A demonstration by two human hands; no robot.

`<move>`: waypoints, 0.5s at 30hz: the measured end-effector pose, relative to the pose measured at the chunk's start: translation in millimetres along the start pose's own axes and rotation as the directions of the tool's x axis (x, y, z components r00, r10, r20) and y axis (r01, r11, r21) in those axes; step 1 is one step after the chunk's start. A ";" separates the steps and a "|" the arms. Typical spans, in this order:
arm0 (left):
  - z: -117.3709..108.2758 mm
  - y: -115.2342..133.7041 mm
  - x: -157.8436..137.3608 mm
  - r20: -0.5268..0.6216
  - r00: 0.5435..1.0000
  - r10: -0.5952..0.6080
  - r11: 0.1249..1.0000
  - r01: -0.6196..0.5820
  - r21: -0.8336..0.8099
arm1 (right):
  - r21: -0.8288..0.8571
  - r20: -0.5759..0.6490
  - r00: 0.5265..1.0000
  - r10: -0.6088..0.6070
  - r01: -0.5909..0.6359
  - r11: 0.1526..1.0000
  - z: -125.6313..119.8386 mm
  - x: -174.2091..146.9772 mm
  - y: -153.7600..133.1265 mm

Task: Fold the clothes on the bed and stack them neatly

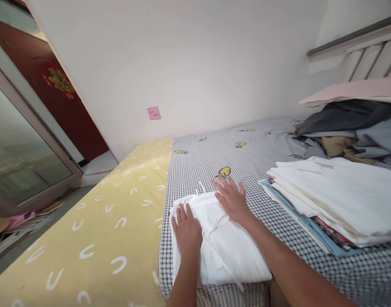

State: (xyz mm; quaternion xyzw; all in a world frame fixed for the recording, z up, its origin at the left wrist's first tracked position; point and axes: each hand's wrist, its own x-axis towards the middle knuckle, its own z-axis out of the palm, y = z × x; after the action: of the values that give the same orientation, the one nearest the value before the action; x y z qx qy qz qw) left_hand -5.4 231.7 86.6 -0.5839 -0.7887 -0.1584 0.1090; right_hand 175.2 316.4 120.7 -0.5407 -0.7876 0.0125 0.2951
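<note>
With both palms lying flat on the folded white garment (219, 243), the work in hand looks like pressing a finished fold smooth. The garment sits at the near edge of the bed, on the checked sheet (246, 170), just right of the seam where the yellow sheet (96, 230) begins. The left hand (186, 230) rests on its near-left part, fingers together and pointing away; the right hand (231, 198) covers the far corner, fingers spread. Neither grip is closed on anything: both hands are open and flat, pressing rather than holding.

To do this well, I judge that the pressure should run outward from the middle toward the edges, so trapped air and creases leave instead of bunching. A loose drawstring (214, 238) trails across the top and down toward the near edge; it would be better tucked under a layer before the last smoothing, or it will leave a ridge and may drag the fold open when the bundle is lifted. The far-left corner shows a small tab of cloth poking out, which wants squaring with the edge.

To the right, apart from the garment, lies a stack of folded cloths (336, 200), white on top with blue and patterned layers beneath. Beyond it, at the far right, is a heap of unfolded clothes (349, 128) in grey and tan. A pink note (153, 113) is stuck on the wall.
</note>
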 end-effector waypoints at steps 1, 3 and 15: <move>-0.5 0.6 -0.3 0.000 1.000 -0.009 1.000 0.009 -0.002 | -0.039 0.159 0.987 0.005 0.002 0.999 8.0 -1.8 -3.8; -1.0 1.9 -0.4 0.005 1.000 -0.029 0.999 0.029 -0.014 | -0.103 0.382 0.921 0.071 -0.033 0.994 24.4 -4.5 -6.1; -16.0 -19.7 16.5 0.330 0.942 -0.055 0.794 0.242 -0.558 | -0.052 0.343 0.939 0.028 -0.010 0.999 25.0 -32.5 38.2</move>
State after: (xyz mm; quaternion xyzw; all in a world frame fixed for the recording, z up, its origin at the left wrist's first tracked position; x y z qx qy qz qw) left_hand -29.3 234.9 104.8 -0.5411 -0.7508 -0.3147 -0.2108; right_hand 203.4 311.8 72.5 -0.5450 -0.8219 0.0898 0.1395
